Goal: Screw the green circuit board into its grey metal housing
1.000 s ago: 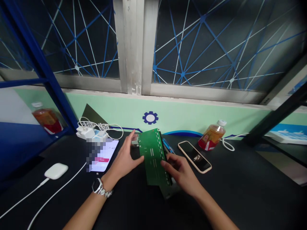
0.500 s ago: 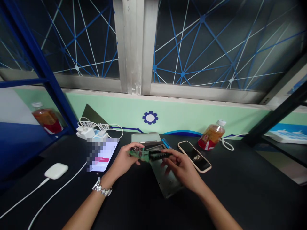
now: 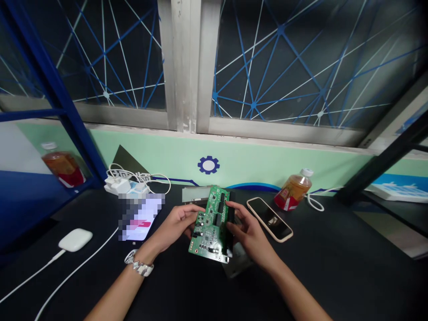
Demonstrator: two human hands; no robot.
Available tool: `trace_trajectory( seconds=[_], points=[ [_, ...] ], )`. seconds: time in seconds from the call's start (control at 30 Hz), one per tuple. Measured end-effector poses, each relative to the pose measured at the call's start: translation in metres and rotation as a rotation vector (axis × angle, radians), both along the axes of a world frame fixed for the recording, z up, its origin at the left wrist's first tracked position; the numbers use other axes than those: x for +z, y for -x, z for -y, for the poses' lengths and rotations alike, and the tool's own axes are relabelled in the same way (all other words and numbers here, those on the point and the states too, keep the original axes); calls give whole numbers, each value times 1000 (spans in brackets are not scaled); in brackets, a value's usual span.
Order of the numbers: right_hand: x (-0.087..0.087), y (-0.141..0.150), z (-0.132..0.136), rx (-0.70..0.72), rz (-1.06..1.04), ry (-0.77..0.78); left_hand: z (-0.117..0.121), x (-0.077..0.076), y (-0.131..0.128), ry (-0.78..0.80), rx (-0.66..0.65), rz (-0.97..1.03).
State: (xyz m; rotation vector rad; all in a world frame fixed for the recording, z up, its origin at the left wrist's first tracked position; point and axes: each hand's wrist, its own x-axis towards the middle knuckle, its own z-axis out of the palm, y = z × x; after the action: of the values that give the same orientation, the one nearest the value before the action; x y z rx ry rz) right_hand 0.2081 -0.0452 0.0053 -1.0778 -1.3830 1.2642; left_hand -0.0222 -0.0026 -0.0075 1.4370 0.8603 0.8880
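Observation:
A green circuit board [image 3: 210,223] is held above the black table, its component side facing me and tilted up. My left hand [image 3: 175,225] grips the board's left edge, fingers curled round it. My right hand [image 3: 247,234] holds the right edge, thumb on the black connector strip. Under the board lies a grey metal case [image 3: 239,263], partly hidden by it. A watch sits on my left wrist.
A lit phone [image 3: 142,216] lies left of my hands and a dark phone [image 3: 270,218] to the right. Beside the dark phone stands a tea bottle [image 3: 292,191], with another tea bottle [image 3: 62,166] at far left. White chargers [image 3: 122,183], cables and an earbud case [image 3: 75,239] occupy the left.
The board was turned over: a second ago its bare back faced me, then it was edge-on, and now its component side faces me.

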Motion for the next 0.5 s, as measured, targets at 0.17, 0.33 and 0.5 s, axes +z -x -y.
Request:
trace_trajectory(
  seconds=[0.17, 0.33, 0.5],
  points=[
    [-13, 0, -3, 9, 24, -34, 2, 5, -7, -112, 42, -90],
    [-18, 1, -5, -28, 55, -64, 4, 6, -15, -326, 288, -241],
    [-24, -1, -8, -64, 131, -68, 22, 22, -8, -456, 584, -204]
  ],
)
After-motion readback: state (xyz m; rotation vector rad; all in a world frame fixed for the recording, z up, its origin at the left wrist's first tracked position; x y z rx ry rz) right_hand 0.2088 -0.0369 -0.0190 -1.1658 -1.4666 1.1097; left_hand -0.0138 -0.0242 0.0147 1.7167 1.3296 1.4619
